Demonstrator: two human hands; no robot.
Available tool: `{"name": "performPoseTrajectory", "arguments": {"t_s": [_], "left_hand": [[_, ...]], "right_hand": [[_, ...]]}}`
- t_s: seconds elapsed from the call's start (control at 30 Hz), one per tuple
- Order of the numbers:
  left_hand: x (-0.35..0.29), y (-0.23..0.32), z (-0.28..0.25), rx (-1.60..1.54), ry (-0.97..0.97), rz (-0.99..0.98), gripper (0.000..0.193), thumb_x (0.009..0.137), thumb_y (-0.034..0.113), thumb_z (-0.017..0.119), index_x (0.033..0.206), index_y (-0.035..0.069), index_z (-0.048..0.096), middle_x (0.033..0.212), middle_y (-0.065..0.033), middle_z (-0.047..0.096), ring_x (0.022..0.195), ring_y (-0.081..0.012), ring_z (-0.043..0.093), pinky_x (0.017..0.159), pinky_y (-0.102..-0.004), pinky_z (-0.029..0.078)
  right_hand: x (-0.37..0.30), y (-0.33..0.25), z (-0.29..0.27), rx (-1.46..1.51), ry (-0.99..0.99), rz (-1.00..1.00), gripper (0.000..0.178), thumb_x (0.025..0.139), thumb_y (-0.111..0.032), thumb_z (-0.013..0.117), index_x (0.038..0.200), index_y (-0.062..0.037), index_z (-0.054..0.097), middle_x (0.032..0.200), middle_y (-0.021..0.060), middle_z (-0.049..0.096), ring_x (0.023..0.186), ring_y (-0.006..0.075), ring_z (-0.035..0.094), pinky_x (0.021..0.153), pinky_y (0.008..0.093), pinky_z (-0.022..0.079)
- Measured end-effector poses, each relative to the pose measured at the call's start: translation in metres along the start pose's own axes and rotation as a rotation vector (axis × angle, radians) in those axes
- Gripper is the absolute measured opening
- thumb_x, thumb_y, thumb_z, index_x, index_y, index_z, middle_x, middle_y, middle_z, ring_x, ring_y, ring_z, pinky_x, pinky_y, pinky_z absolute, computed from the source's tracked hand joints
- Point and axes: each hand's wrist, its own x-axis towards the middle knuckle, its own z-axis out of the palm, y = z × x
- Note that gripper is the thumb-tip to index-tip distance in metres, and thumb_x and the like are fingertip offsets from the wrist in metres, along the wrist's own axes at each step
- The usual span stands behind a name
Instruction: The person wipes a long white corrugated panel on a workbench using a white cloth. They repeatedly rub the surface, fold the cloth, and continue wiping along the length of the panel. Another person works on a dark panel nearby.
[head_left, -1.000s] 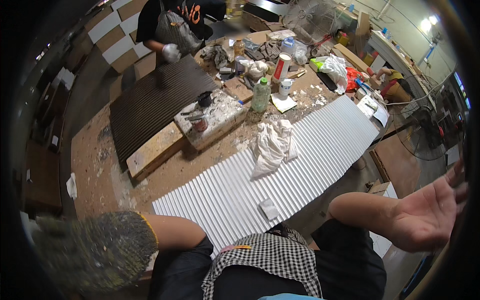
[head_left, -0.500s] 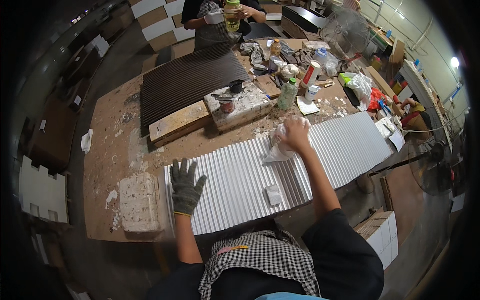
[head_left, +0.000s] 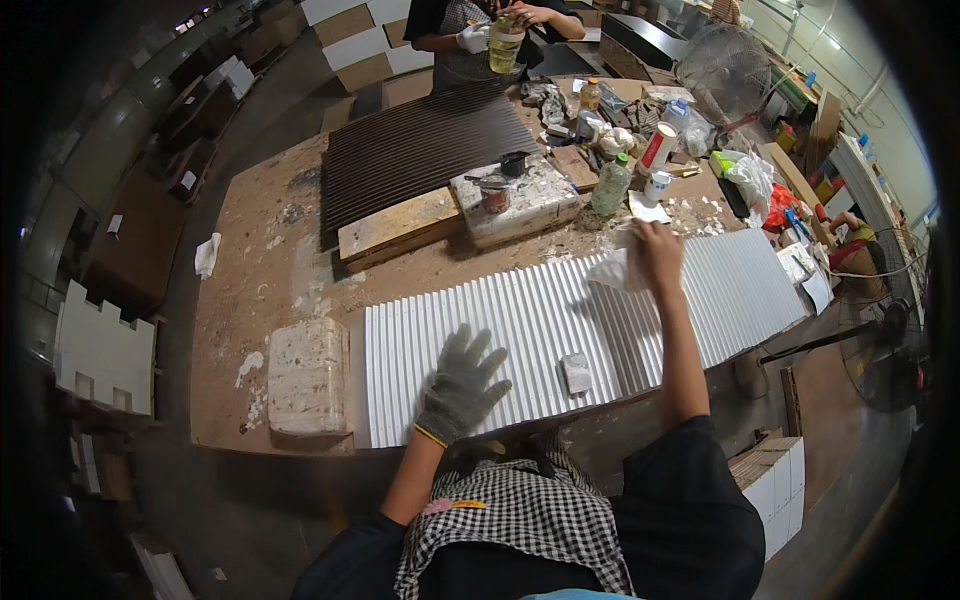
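1. A scuffed white block [head_left: 308,378] sits by the near edge of the table [head_left: 228,320], toward its near left corner.
2. Just right of it, the ridged white panel [head_left: 520,320] lies flat along the table's near edge. Its long axis runs left to right, the right end slanting away from the person; its ridges cross the width.
3. The gloved left hand [head_left: 464,385] rests palm down on the panel's left part, fingers spread and pointing away.
4. A small grey block [head_left: 576,374] lies on the panel near its front edge.
5. The bare right hand [head_left: 661,258] grips a white cloth [head_left: 619,270] over the panel's far edge, fingers drawn together, tips partly hidden.
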Motion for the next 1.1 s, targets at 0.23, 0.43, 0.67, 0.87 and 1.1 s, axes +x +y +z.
{"name": "performPoseTrajectory", "arguments": {"t_s": [0.23, 0.43, 0.67, 0.87, 1.1], "left_hand": [[-0.071, -0.052, 0.024, -0.115, 0.208, 0.025, 0.053, 0.099, 0.047, 0.057, 0.138, 0.011, 0.057, 0.156, -0.0169, 0.041, 0.148, -0.0368, 0.032, 0.122, -0.0505, 0.028], [-0.049, -0.071, 0.04, -0.157, 0.362, 0.164, 0.037, 0.094, 0.03, 0.068, 0.123, 0.008, 0.065, 0.135, -0.016, 0.061, 0.141, -0.0344, 0.042, 0.123, -0.0485, 0.028], [0.076, -0.035, 0.019, -0.324, 0.424, 0.234, 0.034, 0.092, 0.023, 0.072, 0.123, 0.01, 0.069, 0.139, -0.0157, 0.06, 0.14, -0.0385, 0.045, 0.117, -0.0506, 0.037], [0.122, -0.037, 0.085, -0.202, 0.305, 0.027, 0.046, 0.096, 0.026, 0.065, 0.136, 0.004, 0.059, 0.149, -0.02, 0.05, 0.144, -0.0396, 0.037, 0.121, -0.0494, 0.03], [0.119, -0.036, 0.075, -0.159, 0.199, -0.024, 0.062, 0.099, 0.034, 0.062, 0.152, 0.007, 0.043, 0.158, -0.0165, 0.04, 0.15, -0.0343, 0.03, 0.124, -0.0496, 0.022]], "right_hand": [[-0.098, -0.003, -0.052, -0.087, -0.533, 0.312, 0.046, 0.087, -0.039, 0.071, 0.131, -0.025, 0.065, 0.134, 0.0076, 0.059, 0.126, 0.03, 0.054, 0.105, 0.0626, 0.035], [-0.108, -0.086, -0.106, 0.331, -0.265, -0.016, 0.065, 0.084, -0.045, 0.077, 0.138, -0.015, 0.059, 0.139, 0.0122, 0.058, 0.13, 0.0352, 0.052, 0.111, 0.0503, 0.038], [-0.124, -0.112, -0.075, 0.327, -0.723, -0.174, 0.055, 0.079, -0.042, 0.08, 0.123, -0.0104, 0.069, 0.118, 0.0125, 0.069, 0.116, 0.032, 0.061, 0.098, 0.0442, 0.049], [-0.122, -0.134, -0.088, 0.257, -0.951, -0.091, 0.041, 0.081, -0.035, 0.073, 0.104, -0.0012, 0.07, 0.108, 0.016, 0.061, 0.101, 0.0336, 0.063, 0.081, 0.0441, 0.057], [-0.034, -0.071, -0.097, 0.887, -1.131, -0.224, 0.031, 0.094, -0.022, 0.064, 0.114, 0.0019, 0.066, 0.125, 0.0166, 0.056, 0.1, 0.0297, 0.063, 0.084, 0.0408, 0.058]]}}
